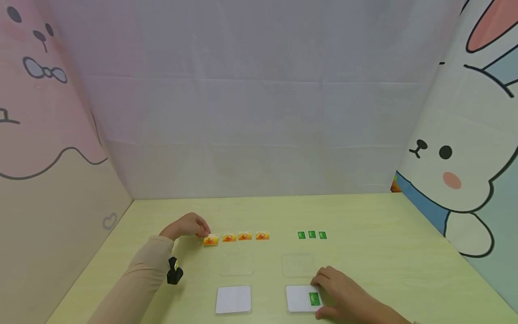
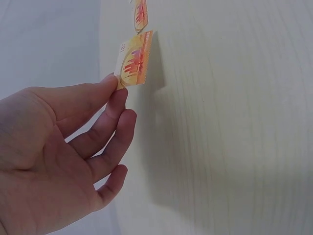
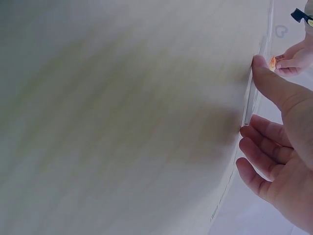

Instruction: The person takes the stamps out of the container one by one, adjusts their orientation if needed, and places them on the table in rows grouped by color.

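My left hand [image 1: 191, 226] pinches an orange-and-yellow stamp [image 2: 133, 61] at one corner between thumb and forefinger. The stamp is tilted up, and its shadow falls on the table. Three similar orange stamps [image 1: 245, 236] lie in a row to its right. Near the front edge, my right hand [image 1: 344, 292] grips the right end of a white card in a clear flat case [image 1: 297, 299], thumb on the near edge and fingers on the far edge. A green stamp [image 1: 314, 299] sits on that card's right part. In the right wrist view the case [image 3: 250, 98] shows edge-on.
Three green stamps [image 1: 312, 234] lie in a row farther back. Two clear flat pieces [image 1: 237, 264] lie side by side mid-table. Another white card [image 1: 233, 299] is at the front, left of the gripped one. Printed cloth walls [image 1: 259, 112] bound the table [image 1: 364, 225].
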`<state>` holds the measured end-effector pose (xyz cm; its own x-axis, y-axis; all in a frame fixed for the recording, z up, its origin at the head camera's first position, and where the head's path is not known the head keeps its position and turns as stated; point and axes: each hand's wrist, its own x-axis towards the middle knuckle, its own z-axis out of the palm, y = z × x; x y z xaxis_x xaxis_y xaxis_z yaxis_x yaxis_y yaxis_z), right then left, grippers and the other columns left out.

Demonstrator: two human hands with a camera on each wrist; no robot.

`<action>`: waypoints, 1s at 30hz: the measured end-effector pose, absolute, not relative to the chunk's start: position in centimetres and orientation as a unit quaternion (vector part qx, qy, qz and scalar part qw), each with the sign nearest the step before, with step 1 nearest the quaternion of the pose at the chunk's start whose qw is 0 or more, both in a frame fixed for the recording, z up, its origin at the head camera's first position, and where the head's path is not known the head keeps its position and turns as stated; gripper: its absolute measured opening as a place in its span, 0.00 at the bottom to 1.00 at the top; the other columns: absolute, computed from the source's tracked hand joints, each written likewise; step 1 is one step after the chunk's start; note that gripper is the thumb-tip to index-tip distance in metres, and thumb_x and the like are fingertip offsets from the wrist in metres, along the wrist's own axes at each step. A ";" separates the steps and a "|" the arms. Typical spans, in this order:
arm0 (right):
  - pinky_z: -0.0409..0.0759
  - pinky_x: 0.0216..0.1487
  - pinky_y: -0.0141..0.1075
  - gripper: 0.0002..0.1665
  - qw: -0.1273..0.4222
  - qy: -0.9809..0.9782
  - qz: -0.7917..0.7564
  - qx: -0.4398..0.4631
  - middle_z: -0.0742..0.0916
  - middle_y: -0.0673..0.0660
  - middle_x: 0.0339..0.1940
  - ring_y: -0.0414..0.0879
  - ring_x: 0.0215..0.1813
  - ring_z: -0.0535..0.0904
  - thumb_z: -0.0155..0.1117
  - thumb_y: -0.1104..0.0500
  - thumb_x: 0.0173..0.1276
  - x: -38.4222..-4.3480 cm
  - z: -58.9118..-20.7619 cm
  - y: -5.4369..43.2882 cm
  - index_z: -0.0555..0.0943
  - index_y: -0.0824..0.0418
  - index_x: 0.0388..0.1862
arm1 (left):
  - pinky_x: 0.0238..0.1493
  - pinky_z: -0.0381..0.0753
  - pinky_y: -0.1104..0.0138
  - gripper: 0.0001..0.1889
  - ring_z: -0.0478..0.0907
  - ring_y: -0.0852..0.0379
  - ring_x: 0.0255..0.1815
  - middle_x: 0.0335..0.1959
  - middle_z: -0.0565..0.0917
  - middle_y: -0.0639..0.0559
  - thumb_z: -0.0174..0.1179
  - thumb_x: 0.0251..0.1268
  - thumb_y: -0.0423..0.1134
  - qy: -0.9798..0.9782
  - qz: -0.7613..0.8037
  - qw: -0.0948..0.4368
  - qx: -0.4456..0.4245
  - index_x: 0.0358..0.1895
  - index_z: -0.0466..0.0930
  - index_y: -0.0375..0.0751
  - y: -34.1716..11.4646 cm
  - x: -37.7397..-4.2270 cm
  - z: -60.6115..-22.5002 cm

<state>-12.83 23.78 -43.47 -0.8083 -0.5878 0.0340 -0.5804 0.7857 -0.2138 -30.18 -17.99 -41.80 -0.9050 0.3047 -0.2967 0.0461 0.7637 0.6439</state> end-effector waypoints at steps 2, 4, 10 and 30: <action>0.78 0.49 0.35 0.34 0.017 0.944 -0.110 -0.310 0.81 0.43 0.44 0.34 0.43 0.71 0.65 0.30 0.54 -12.8 -43.4 23.7 0.79 0.54 0.47 | 0.35 0.72 0.67 0.06 0.72 0.58 0.29 0.26 0.82 0.53 0.64 0.57 0.33 0.920 0.328 0.196 0.093 0.35 0.85 0.33 -18.0 -30.2 -41.8; 0.78 0.49 0.34 0.34 0.017 0.944 -0.110 -0.310 0.80 0.43 0.44 0.34 0.43 0.71 0.65 0.30 0.54 -12.8 -43.4 23.7 0.79 0.54 0.47 | 0.35 0.72 0.68 0.06 0.72 0.58 0.29 0.26 0.82 0.53 0.64 0.57 0.33 0.920 0.327 0.196 0.089 0.35 0.85 0.33 -18.0 -30.2 -41.9; 0.78 0.50 0.35 0.35 0.025 0.946 -0.107 -0.304 0.81 0.43 0.45 0.35 0.43 0.71 0.65 0.30 0.53 -12.8 -43.3 23.6 0.79 0.54 0.47 | 0.33 0.69 0.69 0.06 0.70 0.58 0.28 0.25 0.80 0.54 0.63 0.58 0.33 0.923 0.324 0.190 0.085 0.35 0.85 0.33 -18.0 -30.4 -42.4; 0.78 0.50 0.34 0.36 0.031 0.948 -0.100 -0.302 0.80 0.43 0.44 0.35 0.44 0.72 0.63 0.27 0.53 -12.8 -43.2 23.7 0.79 0.53 0.47 | 0.30 0.67 0.70 0.05 0.69 0.59 0.27 0.23 0.79 0.54 0.63 0.56 0.32 0.926 0.328 0.172 0.065 0.33 0.85 0.34 -18.0 -30.8 -43.1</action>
<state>-12.82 23.68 -43.20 -0.8159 -0.5782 0.0006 -0.5657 0.7980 -0.2080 -30.84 -17.96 -43.09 -0.9326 0.2330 -0.2758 0.0073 0.7758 0.6309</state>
